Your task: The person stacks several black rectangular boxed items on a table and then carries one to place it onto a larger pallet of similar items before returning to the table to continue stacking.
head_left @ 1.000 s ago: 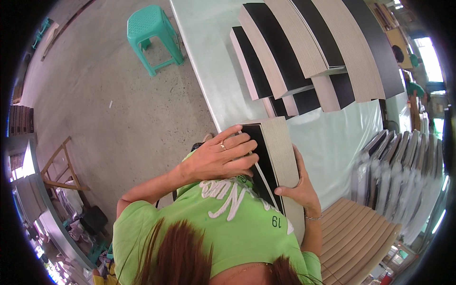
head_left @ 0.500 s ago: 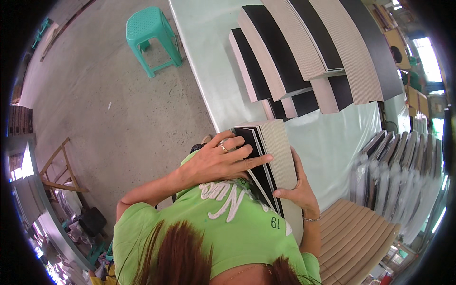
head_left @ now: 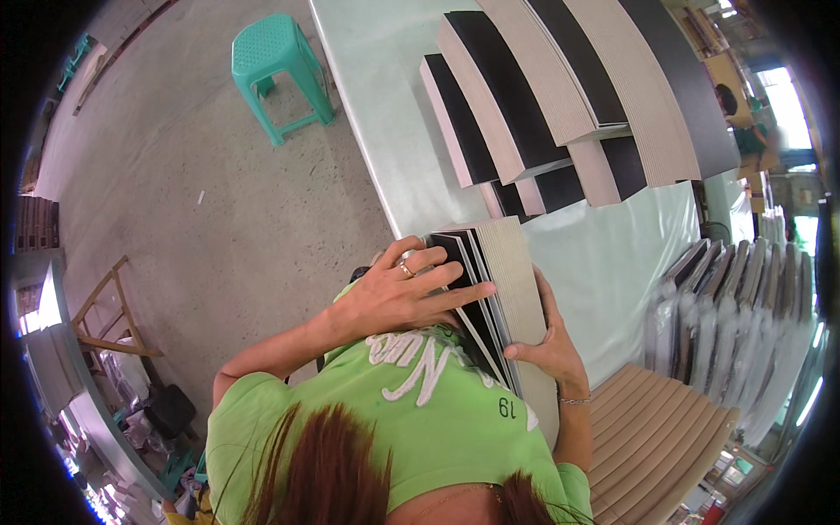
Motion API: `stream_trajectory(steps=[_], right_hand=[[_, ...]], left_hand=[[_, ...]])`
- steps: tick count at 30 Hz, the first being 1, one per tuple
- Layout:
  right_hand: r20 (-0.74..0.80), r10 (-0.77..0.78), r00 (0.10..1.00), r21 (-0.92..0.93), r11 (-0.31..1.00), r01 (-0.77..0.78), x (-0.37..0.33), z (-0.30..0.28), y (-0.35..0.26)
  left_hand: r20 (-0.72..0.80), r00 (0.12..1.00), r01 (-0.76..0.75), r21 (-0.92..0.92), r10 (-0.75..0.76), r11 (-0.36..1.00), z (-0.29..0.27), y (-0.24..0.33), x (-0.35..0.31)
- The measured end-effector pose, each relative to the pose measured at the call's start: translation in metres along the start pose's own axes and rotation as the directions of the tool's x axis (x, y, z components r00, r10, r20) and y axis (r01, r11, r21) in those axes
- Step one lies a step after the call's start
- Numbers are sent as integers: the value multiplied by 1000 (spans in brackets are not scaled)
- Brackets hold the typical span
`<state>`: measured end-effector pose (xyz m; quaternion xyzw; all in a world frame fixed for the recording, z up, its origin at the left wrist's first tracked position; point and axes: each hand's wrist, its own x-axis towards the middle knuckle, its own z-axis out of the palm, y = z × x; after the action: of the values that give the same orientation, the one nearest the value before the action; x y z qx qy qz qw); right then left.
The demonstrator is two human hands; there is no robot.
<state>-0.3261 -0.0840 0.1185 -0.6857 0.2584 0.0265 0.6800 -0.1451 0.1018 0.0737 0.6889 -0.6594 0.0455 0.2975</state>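
Observation:
A thick stack of black-faced boards with pale edges (head_left: 518,293) stands on edge at the table's near side, against my green shirt. My right hand (head_left: 553,346) grips the stack from its right side, thumb over the top edges and fingers along the outer face. On the left side, my left hand (head_left: 407,289) lies over the leftmost boards with its fingers spread. Its index finger stretches across their top edges; the other fingers rest at the black face. Several of these boards (head_left: 477,306) stand fanned slightly apart from the rest. The stack's lower part is hidden.
More stacks of black and pale boards (head_left: 512,96) lie on the sheet-covered table (head_left: 595,271) ahead. Brown padded panels (head_left: 656,429) sit at my right, near plastic-wrapped panels (head_left: 726,306). A green stool (head_left: 278,74) stands on the floor at left, beyond a wooden frame (head_left: 109,306).
More boards on the left of the stack have come apart, with wider gaps between them. The left index fingertip has shifted slightly left. My right hand keeps its grip.

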Motion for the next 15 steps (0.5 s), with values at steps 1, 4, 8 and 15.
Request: stream_trajectory(steps=[1,4,8,15], right_hand=[[0,0,1000,8,1000,0,0,0,0],[3,-1,1000,19,1000,1,0,-1,0],[2,-2,1000,14,1000,2,0,-5,3],[13,12,1000,-10,1000,-12,1,-9,3]], left_hand=[[7,1000,4,0,-4,1000,0,0,0],[18,1000,13,-8,-13,1000,1,0,-1],[16,1000,12,6,-12,1000,2,0,-2],[-9,1000,-1,18,1,1000,-3,2,6]])
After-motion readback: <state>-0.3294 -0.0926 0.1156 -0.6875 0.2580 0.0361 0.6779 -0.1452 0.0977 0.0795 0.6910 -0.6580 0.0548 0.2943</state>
